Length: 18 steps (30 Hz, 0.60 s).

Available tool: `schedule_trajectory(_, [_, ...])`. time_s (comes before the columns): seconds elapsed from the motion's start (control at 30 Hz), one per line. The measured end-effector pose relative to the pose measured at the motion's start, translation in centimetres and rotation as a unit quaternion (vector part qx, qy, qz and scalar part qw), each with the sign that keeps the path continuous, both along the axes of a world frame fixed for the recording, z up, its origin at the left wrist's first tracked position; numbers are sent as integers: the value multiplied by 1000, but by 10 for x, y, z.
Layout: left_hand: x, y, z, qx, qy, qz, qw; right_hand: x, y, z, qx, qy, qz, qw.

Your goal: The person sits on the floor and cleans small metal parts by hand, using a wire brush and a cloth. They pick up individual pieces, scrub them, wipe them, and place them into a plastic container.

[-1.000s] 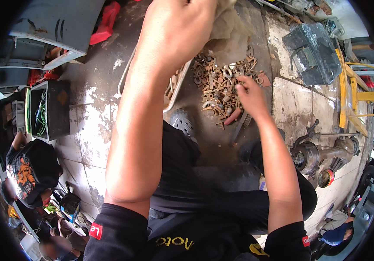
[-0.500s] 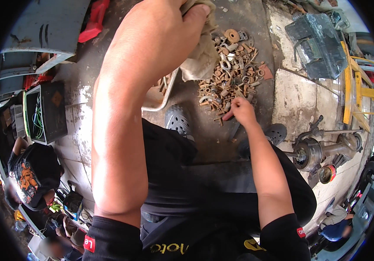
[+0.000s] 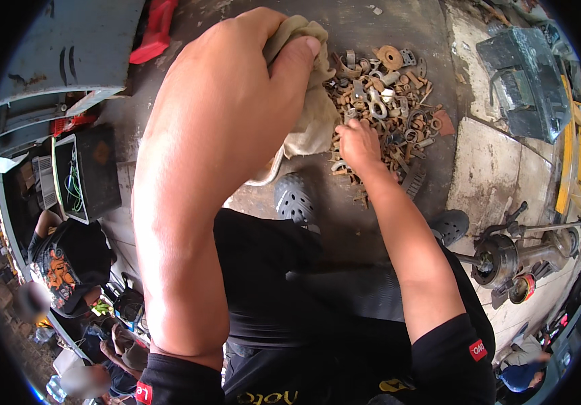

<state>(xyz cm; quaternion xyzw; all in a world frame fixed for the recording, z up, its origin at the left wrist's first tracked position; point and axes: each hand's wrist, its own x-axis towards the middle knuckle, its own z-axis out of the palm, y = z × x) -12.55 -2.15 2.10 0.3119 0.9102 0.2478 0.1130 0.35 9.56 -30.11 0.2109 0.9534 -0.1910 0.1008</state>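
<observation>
Head cam, looking down: left hand (image 3: pixel 246 77) is bunched shut around a beige cloth (image 3: pixel 314 131), thumb pressed on top, with the loose part hanging toward the hand's 4 o'clock. From that cloth, a metal tray (image 3: pixel 268 177) pokes out at about 7 o'clock, mostly hidden by the arm.

Right hand (image 3: pixel 359 145) is down at the near-left edge of a pile of rusty metal parts (image 3: pixel 405 98), most of it spreading off toward the hand's 1-2 o'clock. Fingers are half curled; honestly can't tell if they've got hold of a part, the hand covers it. A round rusty disc (image 3: pixel 390 57) sits at its 1 o'clock, and a grey clog (image 3: pixel 294 199) at its 8.
</observation>
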Motion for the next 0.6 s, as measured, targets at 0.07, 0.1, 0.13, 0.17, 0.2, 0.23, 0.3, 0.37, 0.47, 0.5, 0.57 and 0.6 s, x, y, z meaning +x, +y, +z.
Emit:
schedule_trajectory(0.07, [-3, -1, -4, -14, 13, 0, 1000, -10, -6, -5, 44, -66, 39, 996])
schedule_trajectory(0.1, [-3, -3, -5, -16, 17, 2, 1000, -13, -7, -7, 69, -87, 50, 993])
schedule_trajectory(0.13, [-3, -5, -6, -17, 21, 3, 1000, -15, -8, -9, 94, -109, 61, 988])
schedule_trajectory(0.17, [-4, -5, -6, -17, 9, 11, 1000, -17, -9, -10, 119, -131, 72, 982])
schedule_trajectory(0.2, [-4, -5, -6, -15, -5, 21, 1000, -16, -8, -13, 130, -119, 76, 981])
schedule_trajectory(0.23, [-5, -5, -6, -13, -18, 29, 999, -15, -6, -17, 131, -108, 73, 983])
schedule_trajectory(0.3, [-8, -7, -11, 10, -5, 6, 1000, -13, -1, -21, 135, -86, 68, 985])
schedule_trajectory(0.37, [-10, -8, -15, 16, -3, -10, 1000, -4, 5, -22, 85, -35, 29, 995])
schedule_trajectory(0.47, [-8, -10, -11, 0, 0, -12, 1000, 13, 9, -16, -39, 114, -103, 987])
schedule_trajectory(0.5, [-8, -11, -10, 17, -23, -14, 999, 16, 11, -3, -104, 116, -148, 977])
schedule_trajectory(0.57, [-7, -12, -10, 53, -71, -22, 996, 18, 15, 49, -231, 118, -236, 936])
schedule_trajectory(0.6, [-5, -12, -9, 37, -73, -37, 996, 20, 18, 84, -210, 133, -234, 940])
